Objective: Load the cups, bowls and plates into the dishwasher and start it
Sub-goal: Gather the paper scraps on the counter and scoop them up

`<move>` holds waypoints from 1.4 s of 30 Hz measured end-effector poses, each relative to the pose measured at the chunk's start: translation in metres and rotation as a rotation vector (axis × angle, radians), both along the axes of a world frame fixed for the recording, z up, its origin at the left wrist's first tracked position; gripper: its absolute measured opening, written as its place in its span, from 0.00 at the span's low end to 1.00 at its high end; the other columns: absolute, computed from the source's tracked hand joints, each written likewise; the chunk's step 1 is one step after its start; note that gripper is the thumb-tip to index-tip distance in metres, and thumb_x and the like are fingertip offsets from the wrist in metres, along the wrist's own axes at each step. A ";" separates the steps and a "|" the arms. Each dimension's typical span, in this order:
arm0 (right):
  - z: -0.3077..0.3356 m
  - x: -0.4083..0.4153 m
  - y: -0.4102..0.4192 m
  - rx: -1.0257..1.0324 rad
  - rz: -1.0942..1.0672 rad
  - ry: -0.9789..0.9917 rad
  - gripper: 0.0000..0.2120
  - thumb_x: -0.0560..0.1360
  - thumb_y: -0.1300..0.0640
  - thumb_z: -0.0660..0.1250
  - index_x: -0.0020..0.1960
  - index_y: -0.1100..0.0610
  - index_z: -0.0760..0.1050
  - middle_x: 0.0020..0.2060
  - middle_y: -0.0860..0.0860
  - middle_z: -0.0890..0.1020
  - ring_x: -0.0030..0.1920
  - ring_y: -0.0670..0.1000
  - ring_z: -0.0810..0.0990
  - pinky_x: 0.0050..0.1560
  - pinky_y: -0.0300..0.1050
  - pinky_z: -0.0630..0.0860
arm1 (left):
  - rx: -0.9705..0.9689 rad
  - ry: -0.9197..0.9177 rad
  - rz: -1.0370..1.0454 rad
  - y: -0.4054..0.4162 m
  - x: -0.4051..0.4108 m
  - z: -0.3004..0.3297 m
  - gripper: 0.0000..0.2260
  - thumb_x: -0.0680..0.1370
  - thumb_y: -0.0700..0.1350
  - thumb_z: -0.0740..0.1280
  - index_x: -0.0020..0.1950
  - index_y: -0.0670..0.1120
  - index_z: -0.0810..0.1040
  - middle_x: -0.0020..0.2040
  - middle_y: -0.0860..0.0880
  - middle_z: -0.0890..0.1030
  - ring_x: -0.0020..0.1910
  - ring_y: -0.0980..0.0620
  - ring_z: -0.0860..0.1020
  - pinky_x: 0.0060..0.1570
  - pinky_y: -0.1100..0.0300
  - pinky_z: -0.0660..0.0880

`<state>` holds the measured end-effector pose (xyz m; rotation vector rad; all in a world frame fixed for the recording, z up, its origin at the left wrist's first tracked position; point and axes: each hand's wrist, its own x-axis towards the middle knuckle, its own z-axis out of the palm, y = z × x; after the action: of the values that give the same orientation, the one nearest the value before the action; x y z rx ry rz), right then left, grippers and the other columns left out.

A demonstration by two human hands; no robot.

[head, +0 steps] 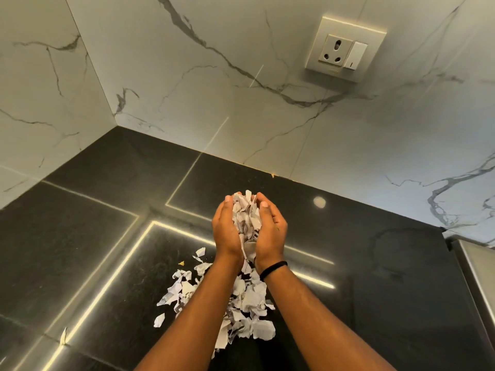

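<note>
A pile of torn paper (241, 306) lies near the front edge of the counter (93, 250). The left hand (227, 231) and right hand (270, 231) cup more scraps (247, 218) between them. Paper is light and soft, so scoop from below. No cups, bowls, plates or dishwasher show.

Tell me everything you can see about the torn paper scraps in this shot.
The torn paper scraps are small, ragged white pieces with grey print, crumpled and thin. A heap is cupped between the left hand and the right hand, raised above the black counter, with a few pieces hanging out at the heels of the palms. More scraps lie in a loose pile on the counter under the forearms, with strays to the left.
</note>
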<state>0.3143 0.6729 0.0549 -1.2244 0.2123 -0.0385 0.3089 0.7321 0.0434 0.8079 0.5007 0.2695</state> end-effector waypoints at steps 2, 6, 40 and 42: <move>0.015 -0.001 -0.004 0.073 -0.021 0.002 0.11 0.83 0.60 0.61 0.59 0.59 0.81 0.53 0.54 0.86 0.55 0.52 0.84 0.54 0.43 0.82 | -0.081 -0.037 0.010 -0.003 0.000 0.008 0.18 0.84 0.52 0.60 0.65 0.40 0.79 0.59 0.38 0.83 0.59 0.40 0.82 0.63 0.44 0.77; 0.038 -0.008 -0.016 0.172 -0.041 0.006 0.13 0.83 0.60 0.60 0.61 0.62 0.80 0.53 0.55 0.86 0.56 0.53 0.85 0.57 0.47 0.81 | -0.218 -0.102 0.002 -0.011 -0.007 0.028 0.25 0.81 0.57 0.62 0.68 0.38 0.76 0.63 0.35 0.80 0.63 0.37 0.80 0.68 0.40 0.72; 0.086 -0.210 -0.061 0.715 0.656 0.154 0.20 0.72 0.51 0.69 0.60 0.60 0.82 0.62 0.62 0.81 0.64 0.64 0.79 0.69 0.64 0.70 | -0.292 -0.328 0.581 -0.112 -0.273 0.155 0.25 0.82 0.54 0.59 0.69 0.36 0.76 0.64 0.35 0.79 0.63 0.35 0.79 0.65 0.43 0.75; 0.089 -0.239 -0.050 0.692 0.715 0.142 0.20 0.72 0.51 0.70 0.59 0.60 0.83 0.61 0.63 0.81 0.64 0.64 0.79 0.69 0.64 0.71 | -0.285 -0.348 0.641 -0.107 -0.304 0.160 0.25 0.82 0.54 0.59 0.68 0.37 0.77 0.63 0.36 0.80 0.58 0.37 0.81 0.59 0.46 0.78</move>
<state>0.0755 0.6230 0.1437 -0.5547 -0.0989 0.6925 0.0048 0.6249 0.2032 0.2910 0.4431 0.8937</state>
